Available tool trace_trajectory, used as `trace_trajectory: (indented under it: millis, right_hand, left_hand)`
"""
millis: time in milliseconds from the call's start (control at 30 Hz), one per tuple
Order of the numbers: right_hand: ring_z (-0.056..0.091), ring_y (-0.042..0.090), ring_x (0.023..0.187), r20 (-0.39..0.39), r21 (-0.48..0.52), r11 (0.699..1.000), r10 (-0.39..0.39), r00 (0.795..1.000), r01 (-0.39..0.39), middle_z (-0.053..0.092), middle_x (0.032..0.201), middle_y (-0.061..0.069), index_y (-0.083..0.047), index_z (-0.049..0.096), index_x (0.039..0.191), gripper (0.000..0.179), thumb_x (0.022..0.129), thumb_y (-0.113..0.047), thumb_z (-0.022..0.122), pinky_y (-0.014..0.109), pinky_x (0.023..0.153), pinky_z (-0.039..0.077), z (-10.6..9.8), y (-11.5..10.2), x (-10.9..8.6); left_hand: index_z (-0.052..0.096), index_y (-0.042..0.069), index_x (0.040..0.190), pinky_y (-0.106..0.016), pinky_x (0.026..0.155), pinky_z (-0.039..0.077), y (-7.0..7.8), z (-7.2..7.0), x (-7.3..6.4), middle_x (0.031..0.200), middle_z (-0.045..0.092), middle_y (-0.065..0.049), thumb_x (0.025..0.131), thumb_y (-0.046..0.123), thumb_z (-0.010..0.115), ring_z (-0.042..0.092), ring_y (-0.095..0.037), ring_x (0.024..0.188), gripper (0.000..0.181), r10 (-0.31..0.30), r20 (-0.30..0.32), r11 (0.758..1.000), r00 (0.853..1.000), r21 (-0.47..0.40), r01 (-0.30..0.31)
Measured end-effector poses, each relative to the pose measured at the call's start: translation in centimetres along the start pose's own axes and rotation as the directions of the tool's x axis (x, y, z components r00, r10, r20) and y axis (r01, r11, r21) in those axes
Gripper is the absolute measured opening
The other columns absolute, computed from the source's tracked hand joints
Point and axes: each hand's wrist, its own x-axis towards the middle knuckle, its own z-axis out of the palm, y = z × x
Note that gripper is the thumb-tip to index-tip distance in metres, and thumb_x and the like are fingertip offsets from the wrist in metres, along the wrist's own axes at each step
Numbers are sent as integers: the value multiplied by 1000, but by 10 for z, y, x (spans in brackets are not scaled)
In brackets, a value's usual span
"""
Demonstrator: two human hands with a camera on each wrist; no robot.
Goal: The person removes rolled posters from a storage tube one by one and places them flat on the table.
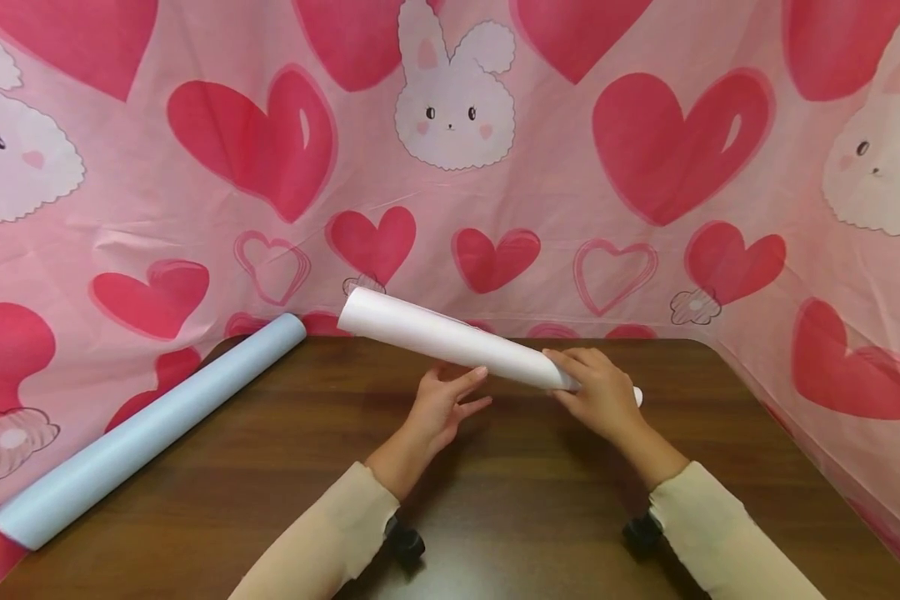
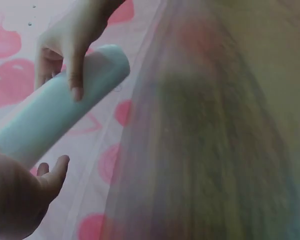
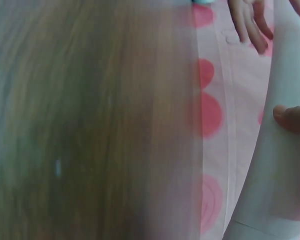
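A white paper roll (image 1: 442,335) is held up over the table, tilted with its left end higher. My right hand (image 1: 602,396) grips it near the lower right end, fingers wrapped over the top. In the right wrist view the thumb (image 3: 292,119) presses on the roll's side. Just under the roll's middle is my left hand (image 1: 437,410), its fingers spread and extended, with nothing in its grasp. The left wrist view has that same hand (image 2: 20,195) beside the roll (image 2: 55,115), with the right hand (image 2: 72,37) around it farther off.
A longer light blue roll (image 1: 157,425) lies slantwise along the left side of the brown wooden table (image 1: 510,500). Pink cloth (image 1: 555,175) with hearts and rabbits hangs behind the table and at both sides. Dark devices (image 1: 405,540) sit under both wrists.
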Motion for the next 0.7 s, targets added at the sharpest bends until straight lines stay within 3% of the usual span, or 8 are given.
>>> trace_trajectory:
  millis: [167, 333, 567, 700]
  right_hand:
    - [62, 28, 93, 36, 6, 1000, 2, 999, -2, 68, 102, 8, -14, 69, 121, 69, 57, -18, 96, 49, 64, 56, 8, -15, 4]
    - [62, 29, 95, 124, 32, 999, 21, 992, -25, 66, 108, 11, -13, 63, 128, 74, 62, -29, 93, 50, 67, 56, 14, -27, 4]
    - [62, 27, 94, 183, 126, 991, 13, 983, -36, 67, 111, 12, -8, 59, 132, 74, 69, -30, 90, 46, 74, 56, 15, -38, 6]
    - [63, 27, 92, 245, 184, 979, 41, 969, -88, 65, 112, 13, -4, 55, 134, 76, 71, -31, 88, 45, 74, 55, 16, -43, 6]
  left_hand:
    - [50, 7, 122, -70, 90, 40, 0, 5, 5, 106, 58, -7, 84, -7, 69, 65, -21, 91, 44, 74, -65, 994, 995, -71, -78]
    - [48, 3, 125, -62, 82, 50, 7, 3, 10, 110, 57, -9, 83, -6, 70, 63, -21, 95, 48, 166, -105, 985, 981, -38, -171]
    - [38, 7, 131, -48, 72, 55, 15, -2, 17, 119, 54, -13, 84, -7, 67, 61, -24, 100, 57, 264, -78, 964, 961, -15, -266]
    - [32, 11, 137, -44, 72, 56, 13, -3, 18, 124, 53, -15, 83, -11, 67, 60, -25, 102, 68, 260, -25, 965, 965, 21, -260]
